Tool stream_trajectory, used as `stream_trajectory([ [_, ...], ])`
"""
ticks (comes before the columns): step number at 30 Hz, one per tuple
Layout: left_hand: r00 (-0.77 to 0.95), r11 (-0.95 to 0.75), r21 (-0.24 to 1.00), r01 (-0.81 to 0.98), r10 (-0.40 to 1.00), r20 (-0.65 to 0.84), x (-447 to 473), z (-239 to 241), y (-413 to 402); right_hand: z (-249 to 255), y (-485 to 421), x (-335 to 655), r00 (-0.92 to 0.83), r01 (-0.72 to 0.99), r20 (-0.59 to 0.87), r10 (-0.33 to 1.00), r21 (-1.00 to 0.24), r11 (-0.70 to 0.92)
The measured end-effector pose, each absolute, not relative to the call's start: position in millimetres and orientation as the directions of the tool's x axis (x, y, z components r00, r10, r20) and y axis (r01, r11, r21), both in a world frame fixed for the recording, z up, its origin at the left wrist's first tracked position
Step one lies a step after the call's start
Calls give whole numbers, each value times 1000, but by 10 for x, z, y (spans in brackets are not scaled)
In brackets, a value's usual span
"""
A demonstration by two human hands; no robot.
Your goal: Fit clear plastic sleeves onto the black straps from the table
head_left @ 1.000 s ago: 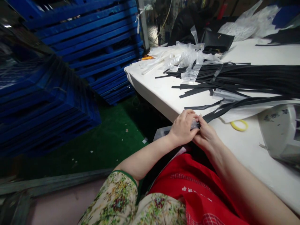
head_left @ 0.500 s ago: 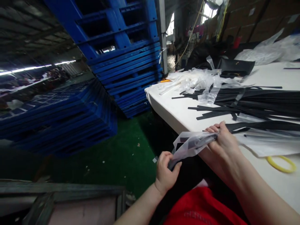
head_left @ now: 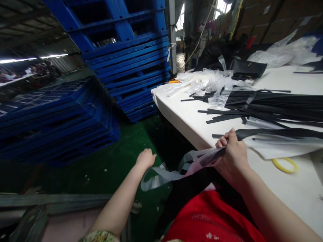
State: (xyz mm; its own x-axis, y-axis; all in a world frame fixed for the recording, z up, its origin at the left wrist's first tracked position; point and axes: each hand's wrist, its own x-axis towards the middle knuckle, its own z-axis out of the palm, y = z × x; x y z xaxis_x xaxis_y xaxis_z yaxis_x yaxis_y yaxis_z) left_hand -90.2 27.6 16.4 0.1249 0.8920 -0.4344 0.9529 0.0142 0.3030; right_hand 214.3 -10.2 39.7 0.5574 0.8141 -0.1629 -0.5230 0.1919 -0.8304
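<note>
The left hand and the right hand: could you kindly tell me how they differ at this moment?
The left hand stretches out over the green floor, holding nothing visible; the right hand sits at the edge of the white table, its grip shut on a black strap. The left hand's fingers hang loose; the right hand's are curled tight. Both are bare.

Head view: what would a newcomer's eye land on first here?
The blue pallets stacked high at left and centre dominate, next to the white table at right, which is spread with long black straps. At the table's near edge the right hand grips one strap. The left hand reaches out over the green floor, with a clear plastic sleeve just below it.
</note>
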Motion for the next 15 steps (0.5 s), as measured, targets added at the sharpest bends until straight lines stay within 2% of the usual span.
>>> stream_trajectory([
  [1, 154, -34, 331, 943, 925, -346, -792, 210, 306, 359, -125, 2127, 560, -494, -158, 813, -852, 175],
  [3, 380, -255, 475, 842, 906, -188, -472, 288, 314, 301, -178, 2081, 553, -449, -146, 821, -881, 146],
  [5, 639, -488, 612, 622, 769, -36, -80, 339, 276, 276, -245, 2025, 519, -439, -138, 843, -890, 125],
  [7, 795, -528, 722, 447, 604, -51, 299, 348, 227, 277, -328, 1981, 465, -463, -145, 873, -881, 100],
  [9, 882, -396, 841, 369, 435, -182, 595, 305, 185, 292, -414, 1978, 417, -508, -168, 893, -858, 75],
  [11, 928, -154, 936, 317, 253, -273, 778, 224, 148, 314, -483, 2034, 393, -560, -194, 899, -826, 66],
  [13, 951, 87, 960, 266, 139, -276, 858, 137, 107, 344, -527, 2144, 380, -624, -224, 898, -778, 70],
  [15, 960, 227, 947, 229, 110, -259, 870, 76, 64, 381, -550, 2276, 361, -671, -260, 895, -740, 55],
])
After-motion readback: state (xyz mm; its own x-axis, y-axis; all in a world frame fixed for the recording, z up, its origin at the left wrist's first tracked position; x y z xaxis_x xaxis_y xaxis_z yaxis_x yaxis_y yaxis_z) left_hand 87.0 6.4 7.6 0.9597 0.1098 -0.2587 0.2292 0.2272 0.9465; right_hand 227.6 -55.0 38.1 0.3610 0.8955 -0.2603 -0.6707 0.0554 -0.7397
